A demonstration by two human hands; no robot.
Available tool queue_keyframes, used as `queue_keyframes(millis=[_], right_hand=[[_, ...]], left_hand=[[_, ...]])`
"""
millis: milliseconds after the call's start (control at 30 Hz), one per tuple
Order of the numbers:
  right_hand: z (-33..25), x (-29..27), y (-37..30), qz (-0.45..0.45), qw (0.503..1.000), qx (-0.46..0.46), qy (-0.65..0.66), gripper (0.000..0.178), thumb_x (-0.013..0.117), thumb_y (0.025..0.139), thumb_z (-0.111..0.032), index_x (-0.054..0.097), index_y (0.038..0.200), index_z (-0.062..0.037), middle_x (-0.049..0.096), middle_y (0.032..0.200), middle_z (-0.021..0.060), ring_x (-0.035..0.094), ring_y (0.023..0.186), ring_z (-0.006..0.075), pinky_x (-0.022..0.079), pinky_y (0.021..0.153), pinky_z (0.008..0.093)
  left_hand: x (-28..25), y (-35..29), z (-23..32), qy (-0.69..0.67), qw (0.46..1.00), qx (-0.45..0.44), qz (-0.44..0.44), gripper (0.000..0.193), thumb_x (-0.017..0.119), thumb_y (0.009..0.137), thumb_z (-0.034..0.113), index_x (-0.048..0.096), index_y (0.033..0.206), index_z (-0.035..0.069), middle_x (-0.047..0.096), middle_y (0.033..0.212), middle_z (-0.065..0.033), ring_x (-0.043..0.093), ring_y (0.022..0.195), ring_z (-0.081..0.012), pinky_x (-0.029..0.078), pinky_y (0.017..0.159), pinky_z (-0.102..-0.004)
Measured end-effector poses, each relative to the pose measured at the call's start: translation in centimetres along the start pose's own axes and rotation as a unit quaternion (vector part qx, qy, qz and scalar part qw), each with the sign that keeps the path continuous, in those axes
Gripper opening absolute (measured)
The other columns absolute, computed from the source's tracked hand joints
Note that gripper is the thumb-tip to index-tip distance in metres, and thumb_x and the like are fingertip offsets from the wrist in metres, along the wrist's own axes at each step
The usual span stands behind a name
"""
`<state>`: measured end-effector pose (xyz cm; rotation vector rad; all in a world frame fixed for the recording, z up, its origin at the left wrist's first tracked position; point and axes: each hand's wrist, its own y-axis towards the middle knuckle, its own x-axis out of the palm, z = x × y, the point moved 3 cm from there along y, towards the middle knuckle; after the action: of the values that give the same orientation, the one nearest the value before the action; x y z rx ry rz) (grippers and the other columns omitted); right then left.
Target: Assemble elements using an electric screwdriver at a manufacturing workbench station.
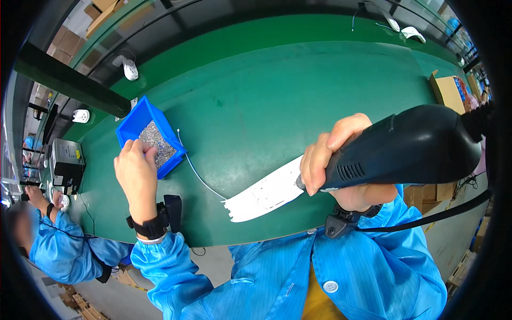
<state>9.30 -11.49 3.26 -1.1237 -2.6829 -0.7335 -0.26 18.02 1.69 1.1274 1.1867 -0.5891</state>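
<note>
My left hand (137, 166) reaches over the near side of a blue bin (165, 120) filled with small metal pieces that look like screws (156, 140). Its thumb and fingers are drawn together at the heap; whatever they pinch is too small to make out. Wrapped around a black electric screwdriver (408, 146) is my right hand (332, 154). The tool's narrow metal end points left, over a long white plastic piece (265, 193) lying on the table. A thin white cable (198, 173) runs from that piece toward the bin. The hand and tool hide the white piece's right end.
The green table (266, 101) ends close to my body. An open cardboard box (447, 92) stands at its far right. White plastic parts (412, 34) lie along the back. At left are a metal box (68, 160) and a co-worker in a blue sleeve (64, 248).
</note>
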Motion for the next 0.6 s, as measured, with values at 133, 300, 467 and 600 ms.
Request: queue_keyframes(millis=[133, 300, 467, 600], right_hand=[[0.5, -0.8, -0.2, -0.015, 0.999, -0.037, 0.002, 0.077, 0.055, 0.065, -0.071, 0.038, 0.100, -0.0048, 0.054, 0.061, 0.0101, 0.053, 0.046, 0.0175, 0.044, 0.044, 0.0279], [1.2, -1.5, -0.2, -0.121, 0.988, -0.086, 0.050, 0.079, 0.058, 0.066, -0.068, 0.037, 0.103, -0.0017, 0.054, 0.062, 0.0110, 0.053, 0.047, 0.0174, 0.045, 0.046, 0.0274], [1.2, -1.7, -0.5, -0.103, 0.992, -0.060, 0.039, 0.078, 0.058, 0.067, -0.068, 0.037, 0.103, -0.0021, 0.054, 0.063, 0.0110, 0.053, 0.047, 0.0176, 0.045, 0.047, 0.0277], [1.1, -1.6, -0.4, -0.091, 0.995, -0.039, 0.032, 0.077, 0.058, 0.068, -0.067, 0.036, 0.104, -0.0025, 0.054, 0.063, 0.0109, 0.053, 0.048, 0.0179, 0.045, 0.047, 0.0279]], left_hand=[[-3.6, -1.1, 4.9, -0.196, 0.979, 0.037, 0.031, 0.007, 0.066, 0.070, 0.005, 0.059, 0.070, 0.002, 0.058, 0.072, -0.0112, 0.057, 0.065, -0.0291, 0.044, 0.056, -0.0360], [-3.3, -5.4, 13.5, -0.472, 0.857, 0.162, -0.130, 0.011, 0.066, 0.066, 0.000, 0.061, 0.076, 0.003, 0.058, 0.077, -0.0087, 0.059, 0.067, -0.0260, 0.048, 0.058, -0.0333], [-1.5, -6.9, 15.1, -0.466, 0.864, 0.158, -0.110, 0.012, 0.065, 0.067, -0.001, 0.061, 0.078, 0.003, 0.058, 0.080, -0.0063, 0.060, 0.068, -0.0245, 0.049, 0.057, -0.0329], [-1.5, -6.7, 15.1, -0.464, 0.869, 0.138, -0.101, 0.014, 0.063, 0.066, -0.002, 0.061, 0.079, 0.004, 0.058, 0.080, -0.0052, 0.060, 0.068, -0.0237, 0.049, 0.057, -0.0327]])
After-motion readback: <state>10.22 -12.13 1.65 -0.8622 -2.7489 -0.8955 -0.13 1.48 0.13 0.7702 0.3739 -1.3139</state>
